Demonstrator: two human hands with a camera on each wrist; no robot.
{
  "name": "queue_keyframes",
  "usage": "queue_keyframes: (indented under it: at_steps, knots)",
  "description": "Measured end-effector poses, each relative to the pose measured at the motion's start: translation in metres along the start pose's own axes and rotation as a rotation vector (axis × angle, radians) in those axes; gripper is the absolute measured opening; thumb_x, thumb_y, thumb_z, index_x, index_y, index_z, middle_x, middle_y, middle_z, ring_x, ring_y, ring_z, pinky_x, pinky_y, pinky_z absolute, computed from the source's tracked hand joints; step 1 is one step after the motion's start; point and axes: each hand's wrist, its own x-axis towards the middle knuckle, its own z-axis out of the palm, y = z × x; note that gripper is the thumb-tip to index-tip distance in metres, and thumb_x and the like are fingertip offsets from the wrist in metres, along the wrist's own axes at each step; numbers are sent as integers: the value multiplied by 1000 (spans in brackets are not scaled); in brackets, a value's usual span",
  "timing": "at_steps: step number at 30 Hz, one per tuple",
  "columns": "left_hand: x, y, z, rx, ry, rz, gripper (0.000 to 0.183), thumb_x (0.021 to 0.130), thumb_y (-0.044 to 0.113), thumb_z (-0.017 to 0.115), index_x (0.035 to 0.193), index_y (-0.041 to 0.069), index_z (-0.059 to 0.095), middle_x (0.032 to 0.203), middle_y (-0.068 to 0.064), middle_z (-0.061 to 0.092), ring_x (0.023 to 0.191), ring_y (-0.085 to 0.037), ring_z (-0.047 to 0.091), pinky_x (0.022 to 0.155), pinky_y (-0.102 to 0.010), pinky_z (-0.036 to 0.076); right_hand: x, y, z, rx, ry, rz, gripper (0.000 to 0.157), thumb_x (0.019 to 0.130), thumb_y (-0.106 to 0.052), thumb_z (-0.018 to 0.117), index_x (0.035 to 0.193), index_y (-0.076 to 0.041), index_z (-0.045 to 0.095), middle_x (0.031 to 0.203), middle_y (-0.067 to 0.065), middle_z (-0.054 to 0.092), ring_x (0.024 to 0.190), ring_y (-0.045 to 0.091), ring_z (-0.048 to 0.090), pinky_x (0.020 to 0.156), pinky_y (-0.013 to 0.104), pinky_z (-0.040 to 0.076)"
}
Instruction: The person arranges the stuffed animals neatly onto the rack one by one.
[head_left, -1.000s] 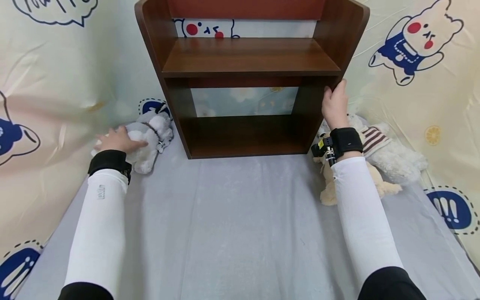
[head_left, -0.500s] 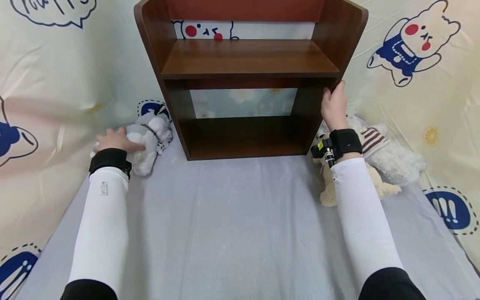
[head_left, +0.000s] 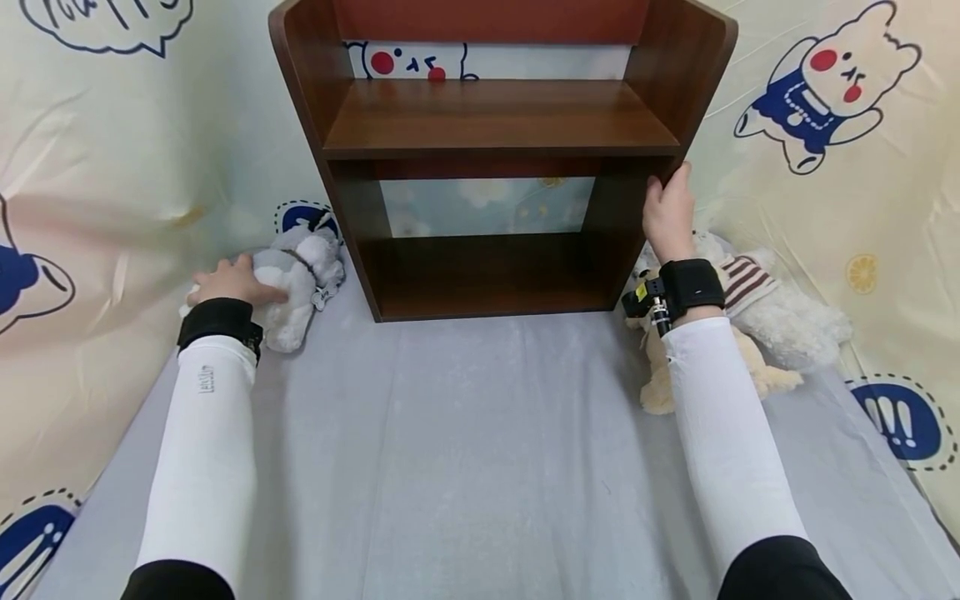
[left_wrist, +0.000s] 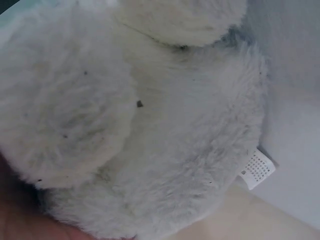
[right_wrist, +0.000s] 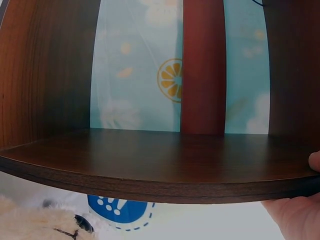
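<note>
At the far left of the grey cloth lies a grey and white plush toy [head_left: 288,292], with a thin dark band round it. My left hand [head_left: 234,282] grips its near left end, the thumb pointing right across the fur. White fur fills the left wrist view, where a white tag [left_wrist: 257,169] sticks out. A dark brown wooden shelf [head_left: 502,117] stands upright at the back. Its right side panel is held by my right hand [head_left: 670,215], thumb on the inner side and fingers round the outer edge. The outer fingers are partly hidden.
Beside the shelf's right side lie a cream plush toy [head_left: 658,375] and a white plush toy [head_left: 806,329] with a striped garment, both partly behind my right arm. Printed curtains [head_left: 892,225] enclose the back and sides. Grey cloth [head_left: 465,450] covers the surface in front.
The head view has shifted very slightly. Both hands, the plush toys and the shelf keep their places.
</note>
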Motion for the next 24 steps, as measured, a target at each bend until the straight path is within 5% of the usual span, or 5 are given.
queue_keyframes:
  at_steps: [9,24]
  knots:
    - [0,-1,3,-34,28,36,78,77,34,63,130,-9,26,126,-42,22,112,-69,14,79,-82,25,1,-1,0,-10,8,8,43,102,-26,27,142,-10,18,148,12,31,130,19,38,106,36,34]
    - [1,-15,3,-95,199,76,74,80,31,62,132,-9,29,129,-42,24,112,-70,19,81,-80,24,3,2,0,-16,3,9,44,102,-26,26,141,-9,17,149,13,30,130,19,36,107,35,33]
